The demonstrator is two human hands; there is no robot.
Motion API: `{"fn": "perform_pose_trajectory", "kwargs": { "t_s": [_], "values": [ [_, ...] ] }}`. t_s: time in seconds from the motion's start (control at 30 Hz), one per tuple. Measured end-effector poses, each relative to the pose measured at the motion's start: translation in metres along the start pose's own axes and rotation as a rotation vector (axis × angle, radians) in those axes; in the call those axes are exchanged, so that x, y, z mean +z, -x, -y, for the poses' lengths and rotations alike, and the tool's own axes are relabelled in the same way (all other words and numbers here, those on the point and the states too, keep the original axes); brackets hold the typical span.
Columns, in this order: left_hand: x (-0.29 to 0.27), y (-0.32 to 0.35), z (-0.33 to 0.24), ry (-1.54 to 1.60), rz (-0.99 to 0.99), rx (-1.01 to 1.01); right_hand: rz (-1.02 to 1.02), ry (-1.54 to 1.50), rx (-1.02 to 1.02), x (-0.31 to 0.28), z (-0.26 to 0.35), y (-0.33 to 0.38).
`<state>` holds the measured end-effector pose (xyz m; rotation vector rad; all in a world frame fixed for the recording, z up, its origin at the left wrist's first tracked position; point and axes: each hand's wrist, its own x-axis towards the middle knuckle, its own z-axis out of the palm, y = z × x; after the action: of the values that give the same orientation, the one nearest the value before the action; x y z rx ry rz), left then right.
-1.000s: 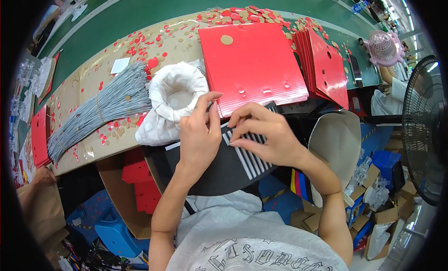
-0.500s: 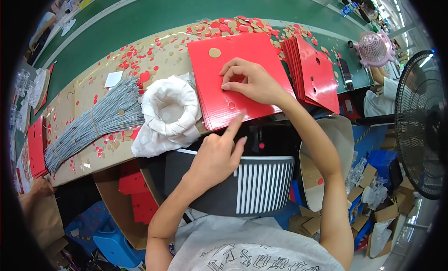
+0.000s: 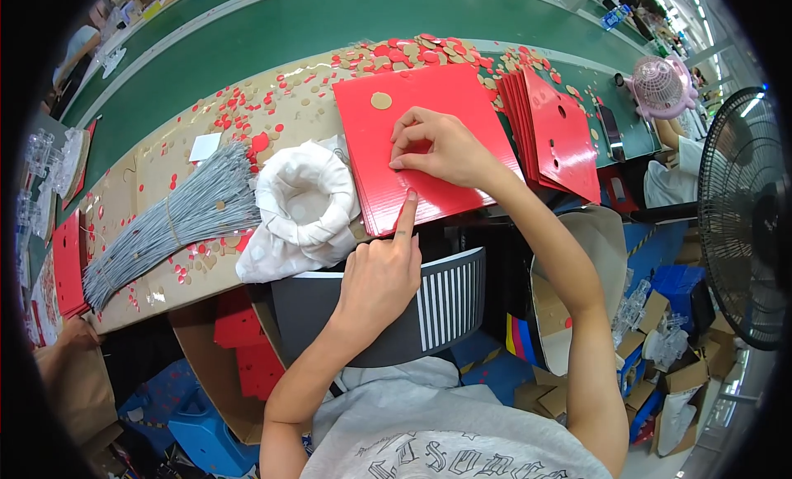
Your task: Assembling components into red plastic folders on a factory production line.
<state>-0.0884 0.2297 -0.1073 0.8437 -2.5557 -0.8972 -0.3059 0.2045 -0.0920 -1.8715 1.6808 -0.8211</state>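
Bright even overhead light, soft shadows; sharp centre, strong fisheye bending, black vignette corners

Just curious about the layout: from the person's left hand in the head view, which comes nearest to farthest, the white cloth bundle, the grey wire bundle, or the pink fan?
From the left hand:
1. White cloth bundle, just left.
2. Grey wire bundle, farther left.
3. Pink fan, far upper right.

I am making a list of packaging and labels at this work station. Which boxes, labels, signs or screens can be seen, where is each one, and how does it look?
White paper slip: on the table, far left; small, square, white.
Brown cardboard boxes: on the floor at the right, below the fan; open, holding clear plastic parts.
Blue box: on the right, beside the chair; rectangular.
Signs or screens: none visible.
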Motion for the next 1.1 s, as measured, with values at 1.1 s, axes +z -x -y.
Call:
{"fn": "perform_pose_trajectory", "kwargs": {
  "t_s": [1.1],
  "values": [
    [0.005, -0.005, 0.006, 0.148, -0.152, 0.015, -0.253, 0.564, 0.138, -0.037, -0.046, -0.057]
  ]
}}
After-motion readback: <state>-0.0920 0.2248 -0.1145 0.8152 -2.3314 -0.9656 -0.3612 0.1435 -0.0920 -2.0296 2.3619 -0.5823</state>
